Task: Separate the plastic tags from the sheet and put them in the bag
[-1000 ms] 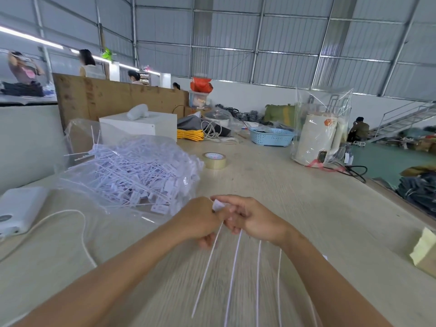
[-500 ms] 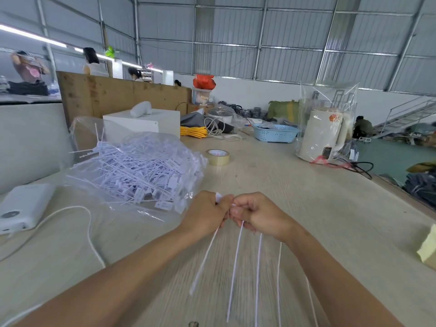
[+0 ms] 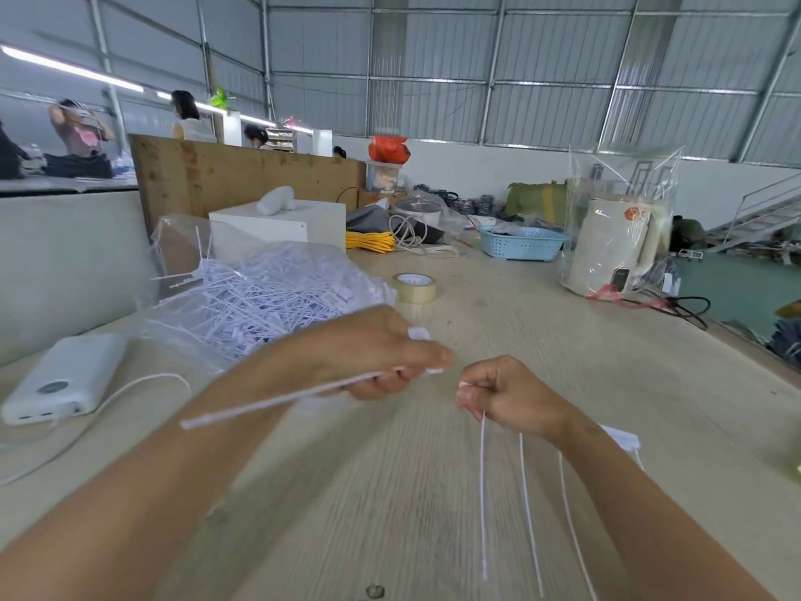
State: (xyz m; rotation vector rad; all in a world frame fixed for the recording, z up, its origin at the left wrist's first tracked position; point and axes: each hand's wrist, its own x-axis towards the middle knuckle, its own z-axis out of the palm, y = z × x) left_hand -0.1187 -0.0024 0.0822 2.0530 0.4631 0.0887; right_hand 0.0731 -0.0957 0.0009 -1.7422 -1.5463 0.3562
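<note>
My left hand (image 3: 381,353) pinches one separated white plastic tag (image 3: 277,401), whose long tail slants down to the left. A short gap to its right, my right hand (image 3: 507,396) grips the top of the remaining tag sheet (image 3: 524,505), with several white strands hanging down from it. A clear plastic bag (image 3: 268,297) heaped with loose white tags lies on the table just behind and left of my left hand.
A white power bank (image 3: 65,375) with a white cable (image 3: 130,392) lies at the left. A tape roll (image 3: 414,288) sits behind the hands. Farther back stand a white box (image 3: 277,225), a blue basket (image 3: 522,242) and a bagged white appliance (image 3: 615,249). The table edge (image 3: 745,340) runs along the right.
The hands, which were together on the sheet, have pulled apart. My left hand has come away to the left with one tag torn free; my right hand keeps the rest.
</note>
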